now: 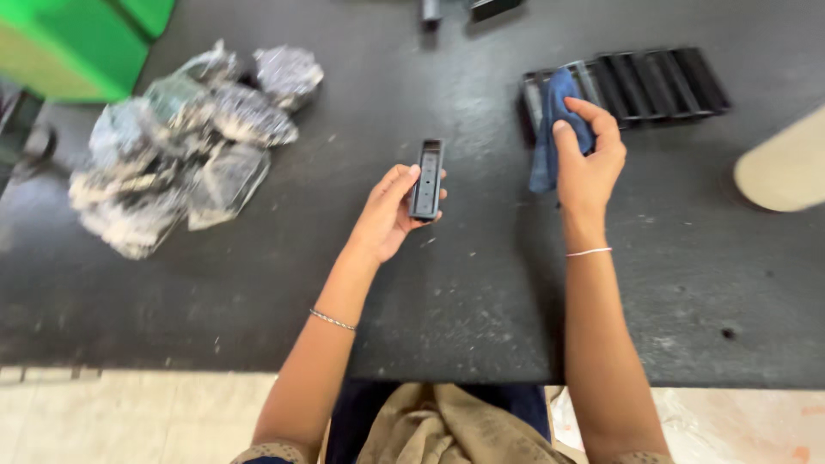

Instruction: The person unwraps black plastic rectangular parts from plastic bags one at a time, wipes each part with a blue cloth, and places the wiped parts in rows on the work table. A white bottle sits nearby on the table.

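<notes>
Tan cloth [447,425] over dark trousers sits at bottom edge, closest to cam, w/ pale tiled floor [103,412] on either side. Both forearms reach up from there over a black worktable [258,292], scuffed & dusty.

Left hand [387,215]: thin bracelet on wrist, fingers curled round a narrow black plastic part [426,179], long rectangular piece w/ small holes along its face. Part is held upright-ish, lifted off the table near centre, thumb on one long edge, fingertips on the other, so a closed pinch grip along its sides.

Right hand [591,163]: thin band on wrist, fingers closed on a blue cloth [554,129], bunched; cloth hangs down from the grip, its top end lies against the near end of a black ribbed tray [662,82]. Tray sits on table top right, slots running across it; can't tell if slots hold more parts.

Left side of table: heap of crumpled clear plastic bags [180,146], well apart from both hands. Green bin [69,43] at top left corner. Pale beige rounded object [786,167] at right edge, blurry, can't tell what it is. Small dark items [464,9] at top edge, cut off.
</notes>
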